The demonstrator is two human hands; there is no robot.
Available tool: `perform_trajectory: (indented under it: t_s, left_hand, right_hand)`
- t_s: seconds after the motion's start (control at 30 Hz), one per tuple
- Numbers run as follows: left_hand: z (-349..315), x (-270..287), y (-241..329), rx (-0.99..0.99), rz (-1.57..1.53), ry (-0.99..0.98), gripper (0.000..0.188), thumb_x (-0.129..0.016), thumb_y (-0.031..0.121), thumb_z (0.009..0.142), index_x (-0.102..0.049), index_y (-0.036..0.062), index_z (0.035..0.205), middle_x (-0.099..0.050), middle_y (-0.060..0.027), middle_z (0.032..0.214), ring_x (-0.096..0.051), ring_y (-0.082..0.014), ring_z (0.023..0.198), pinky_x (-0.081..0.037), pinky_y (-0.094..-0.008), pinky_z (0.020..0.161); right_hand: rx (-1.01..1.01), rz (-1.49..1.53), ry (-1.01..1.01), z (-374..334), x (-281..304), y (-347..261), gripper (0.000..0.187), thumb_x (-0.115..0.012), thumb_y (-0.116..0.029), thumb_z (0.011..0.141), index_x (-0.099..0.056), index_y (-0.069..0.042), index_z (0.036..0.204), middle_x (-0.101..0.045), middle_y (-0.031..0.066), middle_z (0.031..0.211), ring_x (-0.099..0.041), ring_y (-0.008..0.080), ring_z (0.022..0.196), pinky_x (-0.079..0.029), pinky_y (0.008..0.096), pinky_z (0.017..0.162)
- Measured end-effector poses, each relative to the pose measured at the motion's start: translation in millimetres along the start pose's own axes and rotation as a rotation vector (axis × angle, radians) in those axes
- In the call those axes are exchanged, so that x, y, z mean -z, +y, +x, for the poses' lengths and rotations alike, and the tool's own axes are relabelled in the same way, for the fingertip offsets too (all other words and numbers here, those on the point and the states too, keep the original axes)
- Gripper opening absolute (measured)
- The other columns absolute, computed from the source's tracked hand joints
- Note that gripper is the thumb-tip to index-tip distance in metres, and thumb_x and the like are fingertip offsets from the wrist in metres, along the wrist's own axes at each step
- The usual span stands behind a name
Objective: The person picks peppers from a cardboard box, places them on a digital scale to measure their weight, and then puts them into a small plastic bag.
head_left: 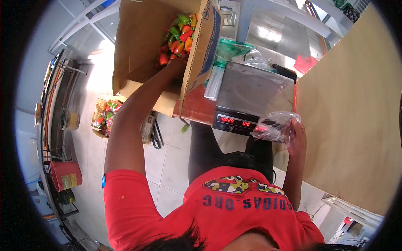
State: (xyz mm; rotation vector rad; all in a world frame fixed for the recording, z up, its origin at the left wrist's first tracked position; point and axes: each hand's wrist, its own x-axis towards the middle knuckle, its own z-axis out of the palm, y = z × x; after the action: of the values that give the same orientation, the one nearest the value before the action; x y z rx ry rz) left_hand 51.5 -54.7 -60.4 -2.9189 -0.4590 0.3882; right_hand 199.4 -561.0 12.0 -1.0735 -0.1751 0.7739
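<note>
My left hand (177, 66) reaches into a tall cardboard box (142, 42), touching the pile of small peppers (180, 37) in red, orange and green. Its fingers are too dark and hidden to make out. Beside the box sits a digital scale (255, 90) with a flat metal plate and lit red digits. At the scale's front right corner, my right hand (297, 136) grips a clear plastic bag (274, 125), which hangs partly over the display edge.
Green and clear plastic bags (234, 50) lie behind the scale on a reddish table (194, 106). A wooden board (347, 113) stands close on the right. Lower left, another box of peppers (106, 115) is on the floor, with a red bucket (66, 173) further left.
</note>
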Motion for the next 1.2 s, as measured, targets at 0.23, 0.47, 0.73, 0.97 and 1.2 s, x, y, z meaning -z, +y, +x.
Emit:
perform_trajectory:
  t_s: [0.23, 0.47, 0.73, 0.97, 1.2]
  left_hand:
    - [-27, 49, 26, 0.025, -0.019, 0.073, 0.057, -0.059, 0.026, 0.079, -0.044, 0.0088, 0.131, -0.048, -0.0215, 0.123, -0.064, -0.036, 0.088, -0.055, -0.0458, 0.072]
    - [-5, 11, -42, 0.076, -0.016, -0.058, 0.038, -0.061, 0.015, 0.074, -0.059, 0.0099, 0.112, -0.061, -0.0188, 0.103, -0.065, -0.0321, 0.086, -0.054, -0.0426, 0.072]
    - [-48, 87, -56, 0.195, -0.801, 0.169, 0.029, -0.068, 0.006, 0.069, -0.067, 0.0066, 0.097, -0.067, -0.0117, 0.081, -0.065, -0.0222, 0.072, -0.053, -0.0376, 0.064]
    - [-167, 182, -63, 0.229, -1.223, 0.62, 0.045, -0.068, 0.001, 0.074, -0.054, 0.0072, 0.116, -0.059, -0.0069, 0.098, -0.059, -0.0133, 0.072, -0.052, -0.0264, 0.058]
    - [-201, 264, 121, -0.244, -1.384, 0.563, 0.04, -0.057, -0.009, 0.068, -0.054, 0.0081, 0.105, -0.044, -0.0064, 0.129, -0.055, -0.0122, 0.102, -0.054, -0.0217, 0.065]
  right_hand:
    - [0.025, 0.055, 0.082, -2, 16, 1, 0.012, -0.054, -0.019, 0.093, -0.058, -0.008, 0.096, -0.06, 0.0001, 0.081, -0.057, 0.0088, 0.073, -0.047, 0.024, 0.065]
    - [0.0, 0.027, 0.02, 1, 9, 3, 0.012, -0.055, -0.02, 0.093, -0.058, -0.009, 0.096, -0.06, -0.0003, 0.082, -0.057, 0.0087, 0.073, -0.047, 0.025, 0.065]
    - [0.022, 0.063, 0.077, 1, 10, -1, 0.01, -0.056, -0.018, 0.092, -0.058, -0.008, 0.093, -0.062, 0.0009, 0.079, -0.058, 0.0086, 0.068, -0.046, 0.023, 0.061]
    - [0.003, 0.067, 0.02, -1, 14, -6, 0.012, -0.055, -0.021, 0.093, -0.056, -0.01, 0.096, -0.059, -0.0001, 0.083, -0.056, 0.008, 0.074, -0.046, 0.0241, 0.066]
    - [0.111, 0.114, 0.095, -4, 28, -24, 0.011, -0.051, -0.019, 0.095, -0.053, -0.009, 0.096, -0.055, -0.0024, 0.076, -0.05, 0.0044, 0.064, -0.042, 0.02, 0.062]
